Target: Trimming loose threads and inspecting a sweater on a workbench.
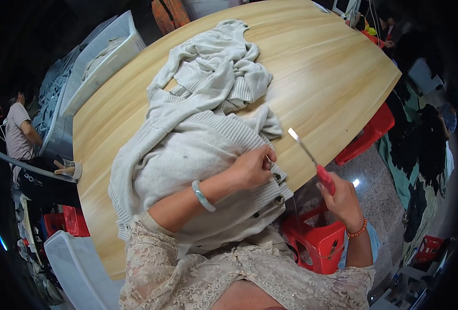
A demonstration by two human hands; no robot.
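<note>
A light grey knitted cardigan (182, 165) lies bunched on the wooden table (332, 67), its ribbed button band with dark buttons running along the right side. My left hand (252, 168) rests over that band, fingers pinched on the knit near a button; the fingertips are partly hidden. To the right, past the table's edge, my right hand (342, 199) is closed round the red handle of a tool (306, 147). This has a thin metal shaft and a flat, bright tip pointing up and left, apart from the cloth. Another pale knitted garment (216, 57) lies crumpled farther up the table.
A red plastic stool (317, 240) stands by the table's near right edge, another red seat (366, 137) beyond it. Pale plastic bins (107, 70) with garments flank the left side. A person (22, 129) is at far left. Dark and green cloth (420, 139) lies at right.
</note>
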